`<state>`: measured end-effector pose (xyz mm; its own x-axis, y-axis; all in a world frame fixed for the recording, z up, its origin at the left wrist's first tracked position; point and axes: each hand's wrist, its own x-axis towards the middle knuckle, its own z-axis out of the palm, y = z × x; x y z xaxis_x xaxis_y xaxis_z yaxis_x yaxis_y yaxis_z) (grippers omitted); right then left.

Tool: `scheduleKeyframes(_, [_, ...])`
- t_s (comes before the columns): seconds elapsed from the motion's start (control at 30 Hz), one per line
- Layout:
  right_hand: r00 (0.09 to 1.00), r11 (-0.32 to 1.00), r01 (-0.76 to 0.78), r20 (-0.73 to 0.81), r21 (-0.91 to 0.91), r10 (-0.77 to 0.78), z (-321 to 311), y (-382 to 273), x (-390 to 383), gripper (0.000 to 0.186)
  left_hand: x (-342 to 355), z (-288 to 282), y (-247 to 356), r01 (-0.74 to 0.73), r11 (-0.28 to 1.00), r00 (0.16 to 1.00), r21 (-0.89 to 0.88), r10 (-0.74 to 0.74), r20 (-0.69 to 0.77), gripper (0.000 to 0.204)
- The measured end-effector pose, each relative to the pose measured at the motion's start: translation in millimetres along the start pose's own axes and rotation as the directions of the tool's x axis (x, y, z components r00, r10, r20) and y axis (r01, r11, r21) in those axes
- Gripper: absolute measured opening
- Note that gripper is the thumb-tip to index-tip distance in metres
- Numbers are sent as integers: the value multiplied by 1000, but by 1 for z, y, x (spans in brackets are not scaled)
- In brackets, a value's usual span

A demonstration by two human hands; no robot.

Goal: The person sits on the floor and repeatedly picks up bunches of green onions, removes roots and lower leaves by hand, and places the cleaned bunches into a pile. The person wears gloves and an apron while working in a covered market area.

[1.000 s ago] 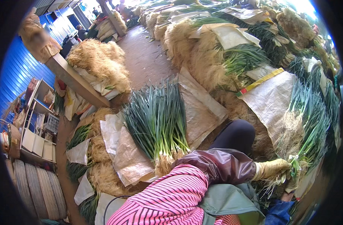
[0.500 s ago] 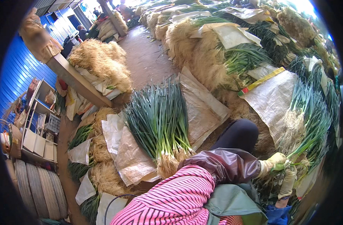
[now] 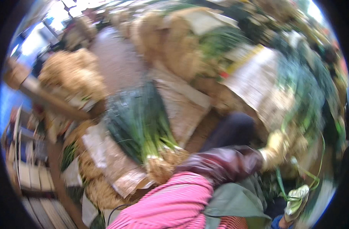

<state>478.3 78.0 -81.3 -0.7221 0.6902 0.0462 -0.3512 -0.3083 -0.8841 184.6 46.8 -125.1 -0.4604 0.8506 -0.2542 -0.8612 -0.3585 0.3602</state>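
Note:
My left hand, in a pale yellow glove, reaches to the root end of a loose heap of green onions on the right. Motion blur smears its fingers, so their grip cannot be told. Lower down, my right hand, gloved too, is closed on a few long green onion leaves, which trail up and out from it. The hands are apart. Left of my knee, a large bundle of green onions lies on a brown woven sheet, its pale roots toward me.
Several rooty, straw-coloured bundles are stacked at the far side, partly under white sheets. Another pile stands by a slanting wooden post on the left. A woven sack lies beside the right heap. Shelving is at far left.
My hands were together at the green onion leaves and have come apart. The left has moved up toward the heap, the right down with leaves in it. The whole view has shifted and blurred.

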Motion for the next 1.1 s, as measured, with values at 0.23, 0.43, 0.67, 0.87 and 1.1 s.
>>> scheduleKeyframes(0.23, [589, 306, -803, -763, -512, 266, -104, -101, -107, 37, -26, 21, 87, -167, 978, 976, 123, 147, 159, 29])
scheduleKeyframes(0.43, [720, -577, -621, -676, -530, -154, -106, -82, -66, 38, -20, 12, 81, 169, 962, 985, 213, -159, -66, 20])
scheduleKeyframes(0.67, [934, 522, -310, -356, -794, 13, 78, 4, 227, 26, -14, 20, 78, 182, 957, 973, 226, -209, 101, 28])
scheduleKeyframes(0.87, [942, -224, -335, -316, -915, -117, 118, 60, 360, 55, -10, 31, 106, -118, 959, 980, 259, 70, 186, 36])
scheduleKeyframes(1.1, [866, -159, -488, -499, -858, 33, 96, 71, 398, 34, 14, 17, 105, -48, 962, 988, 269, 7, 151, 32])
